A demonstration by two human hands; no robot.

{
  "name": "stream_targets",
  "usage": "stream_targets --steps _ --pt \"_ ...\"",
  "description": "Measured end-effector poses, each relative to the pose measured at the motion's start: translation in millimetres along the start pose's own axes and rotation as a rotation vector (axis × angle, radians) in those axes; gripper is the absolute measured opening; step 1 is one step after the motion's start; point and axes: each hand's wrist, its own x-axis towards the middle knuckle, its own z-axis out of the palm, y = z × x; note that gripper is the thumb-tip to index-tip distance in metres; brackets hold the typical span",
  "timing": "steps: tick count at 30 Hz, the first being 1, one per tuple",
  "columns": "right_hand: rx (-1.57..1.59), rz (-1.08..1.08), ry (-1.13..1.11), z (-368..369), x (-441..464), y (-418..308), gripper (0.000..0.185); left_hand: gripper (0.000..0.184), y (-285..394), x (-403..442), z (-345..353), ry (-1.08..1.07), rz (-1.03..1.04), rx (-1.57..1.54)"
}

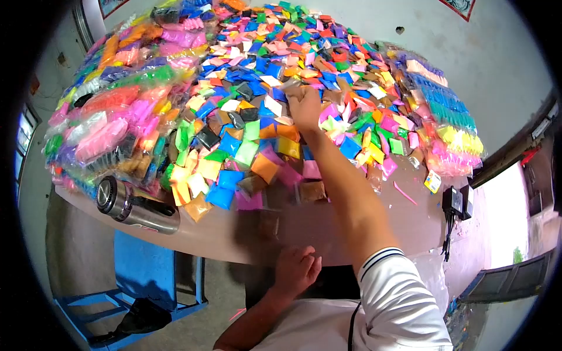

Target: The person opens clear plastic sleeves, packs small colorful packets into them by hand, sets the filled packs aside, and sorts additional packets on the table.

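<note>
A broad heap of small coloured packets [246, 151] in clear wrapping covers the middle of the table. My right hand [304, 108] reaches far into this heap, its fingers pinched together among the packets. Whatever lies between those fingertips is too small and blurred to name. Close to the table's near edge, my left hand [295, 270] is held in front of my body with its fingers curled closed. The inside of that hand is hidden. A brown packet [312, 191] lies at the heap's near edge, below my right forearm.
Larger clear bags of packets [111, 126] are stacked at left, and more bags [442, 105] lie at right. A steel flask [140, 207] lies near the table's [205, 240] front edge. Black power adapters [456, 202] sit at the right edge. A blue stool [143, 266] stands below left.
</note>
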Motion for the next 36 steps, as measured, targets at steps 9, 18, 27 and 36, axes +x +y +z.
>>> stream_targets --steps 9,18,27,36 --pt "1.210 0.814 -0.416 -235.0 -107.1 -37.7 0.015 0.017 -0.9 1.3 1.6 0.036 0.032 0.030" --pt "0.645 0.858 -0.317 -313.2 -188.4 -13.1 0.010 0.017 2.2 3.9 6.4 0.038 0.063 0.069" --pt "0.799 0.769 -0.467 -312.3 -248.5 -90.0 0.017 0.019 9.8 6.9 -7.1 0.027 -0.049 -0.078" --pt "0.338 0.463 -0.780 -303.9 -290.0 -108.6 0.027 0.027 18.9 -13.0 -11.3 -0.080 -0.232 -0.335"
